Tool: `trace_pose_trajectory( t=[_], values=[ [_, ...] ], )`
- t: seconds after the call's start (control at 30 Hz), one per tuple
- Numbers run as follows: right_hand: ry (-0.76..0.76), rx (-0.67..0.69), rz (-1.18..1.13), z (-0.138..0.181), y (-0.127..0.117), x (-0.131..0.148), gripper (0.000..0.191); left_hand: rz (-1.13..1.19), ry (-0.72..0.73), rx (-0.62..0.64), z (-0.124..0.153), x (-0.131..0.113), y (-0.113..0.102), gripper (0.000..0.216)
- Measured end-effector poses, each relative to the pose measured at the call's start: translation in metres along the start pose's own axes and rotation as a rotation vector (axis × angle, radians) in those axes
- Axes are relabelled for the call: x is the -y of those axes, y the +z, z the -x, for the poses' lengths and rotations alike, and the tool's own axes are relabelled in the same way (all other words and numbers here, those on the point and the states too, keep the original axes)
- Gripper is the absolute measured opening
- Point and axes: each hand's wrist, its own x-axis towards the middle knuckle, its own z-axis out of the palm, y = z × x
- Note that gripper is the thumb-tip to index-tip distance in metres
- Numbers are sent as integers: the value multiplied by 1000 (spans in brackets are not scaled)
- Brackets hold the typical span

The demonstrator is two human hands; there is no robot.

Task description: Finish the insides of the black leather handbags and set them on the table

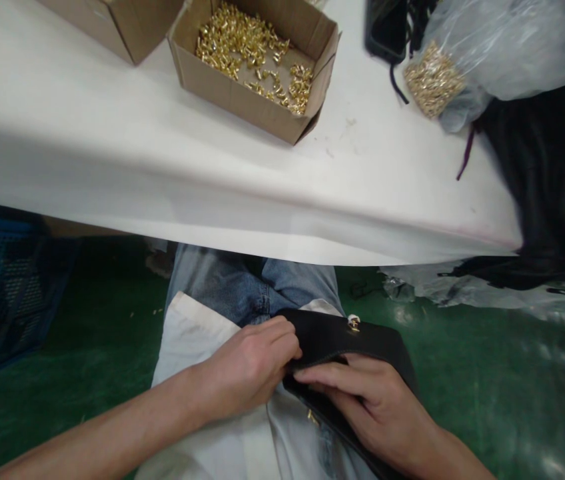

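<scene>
A black leather piece (362, 343) with a small gold clasp (354, 323) lies across my lap, below the table edge. My left hand (250, 367) is curled into a grip on its left edge, fingers closed over the leather. My right hand (370, 400) presses on the piece from the right, fingers pointing left and pinching its lower edge. A second small gold fitting (312, 418) shows under the leather near my right hand. My knees in blue jeans (242, 287) and a white cloth (197, 333) lie beneath.
A white table (162, 173) spans the upper view. An open cardboard box (257, 87) holds several gold fittings; another box (122, 23) sits to its left. A clear bag of gold fittings (432, 77) and black material (552, 173) lie at right. A blue crate (2, 287) stands on the green floor at left.
</scene>
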Motion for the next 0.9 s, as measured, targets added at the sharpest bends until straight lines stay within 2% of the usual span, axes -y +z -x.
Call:
trace_pose_trajectory(
  t=[0.1, 0.23, 0.37, 0.63, 0.9],
  values=[
    [-62, -13, 112, 1, -2, 1, 25, -3, -5, 6, -1, 0, -1, 29],
    [16, 2, 162, 1, -1, 4, 17, 0, 4, -37, -4, 0, -1, 29],
    [115, -92, 148, 1, 1, 5, 15, 48, -19, -46, -8, 2, -2, 25],
    [407, -137, -72, -3, 6, 8, 29, 69, 9, -13, -5, 4, -1, 23],
    [422, -135, -102, -9, 14, 7, 32, 85, -23, 59, -4, 3, -5, 19]
  ],
)
